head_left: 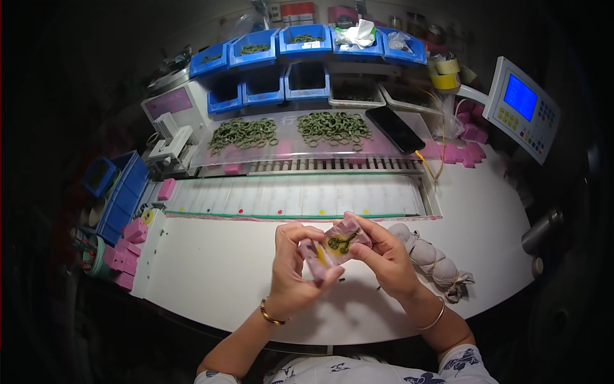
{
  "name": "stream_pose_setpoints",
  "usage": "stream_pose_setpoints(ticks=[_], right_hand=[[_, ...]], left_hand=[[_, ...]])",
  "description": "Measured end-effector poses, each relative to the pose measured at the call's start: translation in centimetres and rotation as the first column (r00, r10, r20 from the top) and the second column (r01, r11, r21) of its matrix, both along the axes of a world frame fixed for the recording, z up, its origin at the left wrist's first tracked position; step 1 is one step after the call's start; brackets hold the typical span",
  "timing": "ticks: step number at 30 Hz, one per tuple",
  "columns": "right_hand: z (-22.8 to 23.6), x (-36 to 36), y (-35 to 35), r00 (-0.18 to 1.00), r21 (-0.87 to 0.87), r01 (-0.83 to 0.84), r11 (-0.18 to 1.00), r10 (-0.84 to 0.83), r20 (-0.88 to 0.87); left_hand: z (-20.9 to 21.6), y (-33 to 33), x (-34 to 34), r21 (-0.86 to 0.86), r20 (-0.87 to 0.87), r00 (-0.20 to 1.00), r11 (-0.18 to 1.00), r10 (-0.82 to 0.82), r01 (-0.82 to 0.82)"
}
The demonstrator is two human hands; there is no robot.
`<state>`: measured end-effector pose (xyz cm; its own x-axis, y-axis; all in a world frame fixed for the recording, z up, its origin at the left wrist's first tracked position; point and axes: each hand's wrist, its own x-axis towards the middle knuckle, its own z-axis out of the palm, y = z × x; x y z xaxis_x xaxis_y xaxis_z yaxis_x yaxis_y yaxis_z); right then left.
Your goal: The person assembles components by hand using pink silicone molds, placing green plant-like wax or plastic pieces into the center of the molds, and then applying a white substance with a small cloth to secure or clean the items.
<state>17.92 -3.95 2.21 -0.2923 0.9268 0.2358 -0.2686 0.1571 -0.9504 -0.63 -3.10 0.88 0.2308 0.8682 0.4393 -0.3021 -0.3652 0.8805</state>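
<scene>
My left hand [291, 265] grips one pink mold half [313, 261], which is smeared by motion and has a yellow patch on its inner side. My right hand [390, 264] holds the other pink mold half [337, 232] tilted toward me, thumb on its near edge. In its face lies a dark green wax ring [344, 243] with a stem, and yellow shows around it. The halves meet near my left fingertips; whether they are still joined there I cannot tell. A small dark green bit [342, 279] lies on the white table [211, 262] below my hands.
Behind my hands runs a glass-covered tray [294, 195]. Beyond it, two piles of green rings [243, 133] and a phone [395, 130] rest on a clear sheet. Blue bins [256, 48] line the back. A cloth roll [432, 257] lies right; pink blocks [125, 256] sit left.
</scene>
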Motion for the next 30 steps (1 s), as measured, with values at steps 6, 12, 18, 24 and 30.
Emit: stream_pose_setpoints(ticks=[6, 12, 18, 24, 30], right_hand=[[0.1, 0.5, 0.0, 0.994, 0.001, 0.068, 0.998, -0.068, 0.091], [1.0, 0.9, 0.0, 0.887, 0.367, -0.059, 0.928, -0.120, 0.445], [0.7, -0.3, -0.3, 0.818, 0.553, -0.019, 0.833, -0.305, 0.487], [0.8, -0.1, -0.6, 0.605, 0.736, 0.058, 0.674, -0.610, 0.511], [0.2, -1.2, -0.8, 0.563, 0.823, 0.097, 0.560, -0.713, 0.418]], left_hand=[[-0.8, -0.7, 1.5, 0.124, -0.056, 0.998, 0.992, 0.014, -0.007], [-0.7, 0.6, 0.8, -0.525, 0.263, 0.897, 0.727, -0.356, 0.442], [0.7, 1.6, 1.7, -0.630, 0.326, 0.906, 0.652, -0.271, 0.422], [-1.3, 2.7, 1.6, -0.653, 0.432, 0.873, 0.590, -0.224, 0.475], [-2.4, 2.4, 2.1, -0.616, 0.352, 0.932, 0.727, -0.091, 0.303]])
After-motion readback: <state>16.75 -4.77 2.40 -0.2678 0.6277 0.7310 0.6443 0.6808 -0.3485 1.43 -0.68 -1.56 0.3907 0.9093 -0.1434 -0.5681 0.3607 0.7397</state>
